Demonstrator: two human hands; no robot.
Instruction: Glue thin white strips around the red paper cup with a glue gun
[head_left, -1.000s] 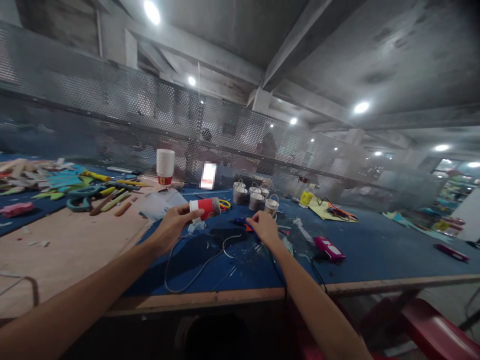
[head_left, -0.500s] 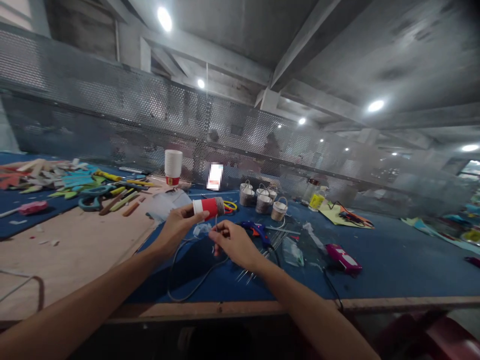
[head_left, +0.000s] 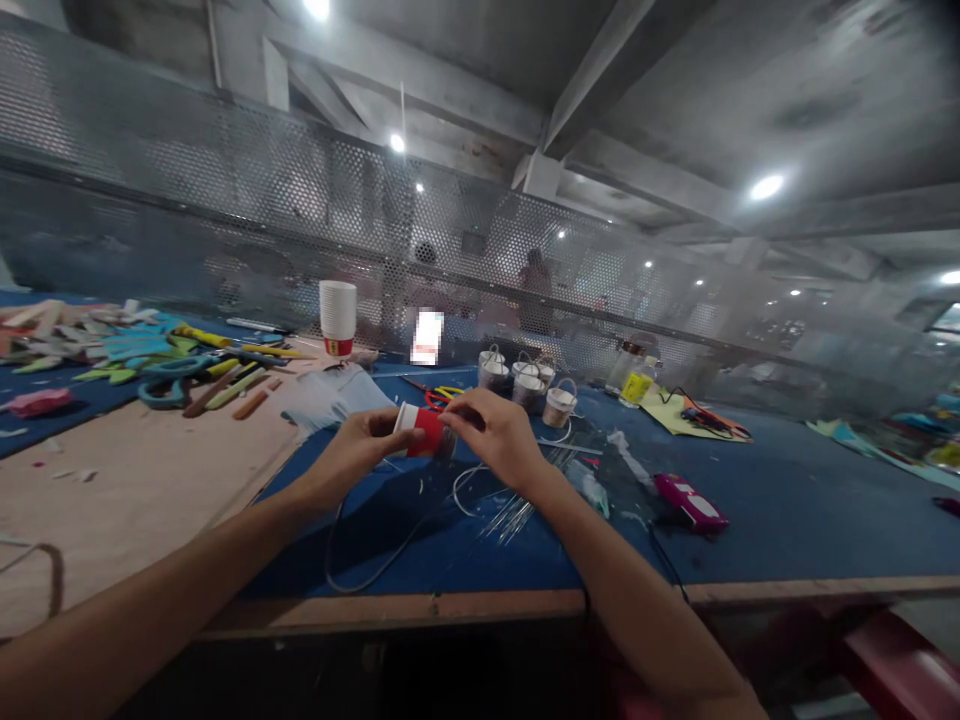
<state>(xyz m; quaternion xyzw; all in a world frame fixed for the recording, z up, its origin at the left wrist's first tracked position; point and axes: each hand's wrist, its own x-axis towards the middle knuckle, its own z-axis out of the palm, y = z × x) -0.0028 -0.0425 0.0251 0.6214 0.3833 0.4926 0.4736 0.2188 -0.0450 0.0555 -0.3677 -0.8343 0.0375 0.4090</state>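
Note:
My left hand (head_left: 364, 448) is closed around the white end of a red and white paper cup (head_left: 429, 434), held on its side above the blue table covering. Grey cord is wound around the cup's far end, now mostly behind my right fingers. My right hand (head_left: 499, 432) pinches the cord against the cup, its thumb and fingertips touching the red wall. A loose length of the cord (head_left: 360, 588) loops down over the table below both hands. Behind my right hand stand several small cord-wrapped cups with handles (head_left: 559, 408).
A stack of paper cups (head_left: 337, 312) stands at the back left, near scissors (head_left: 166, 384) and wooden-handled tools (head_left: 217, 388). Thin sticks (head_left: 510, 518) lie below my right hand. Right of them are a magenta device (head_left: 688, 502) and a yellow-labelled bottle (head_left: 636, 384).
My right hand has risen from below the cup, where it held the cord hanging, to the cup's top right side. The cup stays in my left hand. The view has tilted slightly down.

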